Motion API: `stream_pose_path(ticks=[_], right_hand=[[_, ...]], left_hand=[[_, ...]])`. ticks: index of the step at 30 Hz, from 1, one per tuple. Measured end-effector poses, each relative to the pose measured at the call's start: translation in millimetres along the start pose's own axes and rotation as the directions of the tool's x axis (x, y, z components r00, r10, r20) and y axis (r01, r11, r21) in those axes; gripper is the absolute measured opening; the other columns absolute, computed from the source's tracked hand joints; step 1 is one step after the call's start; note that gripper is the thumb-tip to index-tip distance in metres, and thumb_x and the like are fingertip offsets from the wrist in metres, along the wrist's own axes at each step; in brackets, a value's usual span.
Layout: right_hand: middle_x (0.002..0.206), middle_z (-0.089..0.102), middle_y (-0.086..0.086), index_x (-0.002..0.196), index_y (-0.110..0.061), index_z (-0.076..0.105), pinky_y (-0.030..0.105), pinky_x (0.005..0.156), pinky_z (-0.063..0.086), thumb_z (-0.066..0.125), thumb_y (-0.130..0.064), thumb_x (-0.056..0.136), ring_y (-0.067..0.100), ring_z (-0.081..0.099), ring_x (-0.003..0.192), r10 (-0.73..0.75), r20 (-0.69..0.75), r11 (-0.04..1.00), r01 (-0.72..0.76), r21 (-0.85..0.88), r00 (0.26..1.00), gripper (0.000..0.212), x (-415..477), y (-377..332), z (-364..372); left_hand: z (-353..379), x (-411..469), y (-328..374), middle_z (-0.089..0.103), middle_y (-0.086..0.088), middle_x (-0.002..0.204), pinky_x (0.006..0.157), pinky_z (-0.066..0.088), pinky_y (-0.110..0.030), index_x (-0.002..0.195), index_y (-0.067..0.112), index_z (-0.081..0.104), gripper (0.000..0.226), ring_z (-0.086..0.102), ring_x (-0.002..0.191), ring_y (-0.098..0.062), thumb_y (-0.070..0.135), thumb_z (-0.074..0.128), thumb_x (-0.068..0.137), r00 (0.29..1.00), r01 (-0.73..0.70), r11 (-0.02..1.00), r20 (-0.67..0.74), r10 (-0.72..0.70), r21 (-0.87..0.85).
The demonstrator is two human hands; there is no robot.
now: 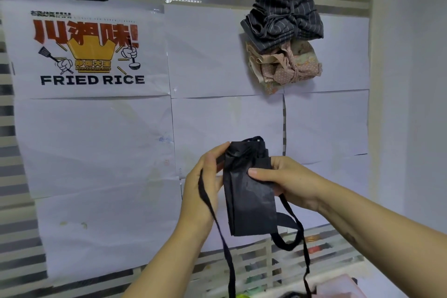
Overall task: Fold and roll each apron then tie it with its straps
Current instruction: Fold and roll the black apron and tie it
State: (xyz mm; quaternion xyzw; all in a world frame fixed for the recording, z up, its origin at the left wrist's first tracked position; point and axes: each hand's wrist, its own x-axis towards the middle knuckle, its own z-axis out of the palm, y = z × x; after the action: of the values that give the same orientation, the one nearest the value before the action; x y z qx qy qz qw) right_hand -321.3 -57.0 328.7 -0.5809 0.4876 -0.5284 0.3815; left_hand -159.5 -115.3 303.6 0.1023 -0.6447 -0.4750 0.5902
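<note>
Together, left hand (205,182) and right hand (291,180) grip the folded black apron (250,203).

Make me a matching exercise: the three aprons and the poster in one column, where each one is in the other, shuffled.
1 black apron
2 striped apron
3 pink dotted apron
4 poster

A hanging just below another apron
B gripped by left hand and right hand
C stuck up at far left
D hanging highest, tied up

Pairs: 1-B, 2-D, 3-A, 4-C.
</note>
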Motion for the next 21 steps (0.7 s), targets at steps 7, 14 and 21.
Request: stream_pose_path(ticks=[7,14,21], right_hand=[[0.094,0.071,0.011,0.094,-0.007,0.068,0.031,0.081,0.051,0.063,-0.021,0.075,0.022,0.067,0.082,-0.012,-0.027,0.981,0.017,0.195,1.000,0.024,-5.9,1.1,-10.0],[0.094,0.067,0.015,0.090,-0.010,0.070,0.032,0.073,0.042,0.082,-0.030,0.066,0.028,0.060,0.087,0.004,-0.114,0.998,0.003,0.061,0.993,0.033,-7.3,-0.5,-22.8],[0.081,0.061,0.010,0.083,-0.009,0.068,0.024,0.059,0.037,0.074,-0.020,0.078,0.022,0.053,0.075,0.023,-0.096,0.999,-0.026,-0.032,0.995,0.013,-5.7,-5.4,-16.2]], left_hand=[[-12.2,-5.3,-25.7,0.068,-0.015,0.113,0.093,0.052,-0.034,0.111,0.002,0.067,0.044,0.065,0.105,-0.024,0.039,0.050,0.094,0.929,0.299,0.950,0.257,-0.266,-0.095],[-65.6,-9.5,-26.3,0.068,0.012,0.115,0.102,0.045,-0.030,0.103,0.035,0.072,0.024,0.063,0.109,-0.009,0.036,0.063,0.081,0.583,0.348,0.720,0.462,-0.668,0.601],[-57.9,4.9,-13.6,0.064,0.021,0.116,0.106,0.042,-0.029,0.116,0.040,0.058,0.023,0.058,0.108,0.006,0.029,0.047,0.099,0.890,0.231,0.808,0.217,-0.401,0.542]])
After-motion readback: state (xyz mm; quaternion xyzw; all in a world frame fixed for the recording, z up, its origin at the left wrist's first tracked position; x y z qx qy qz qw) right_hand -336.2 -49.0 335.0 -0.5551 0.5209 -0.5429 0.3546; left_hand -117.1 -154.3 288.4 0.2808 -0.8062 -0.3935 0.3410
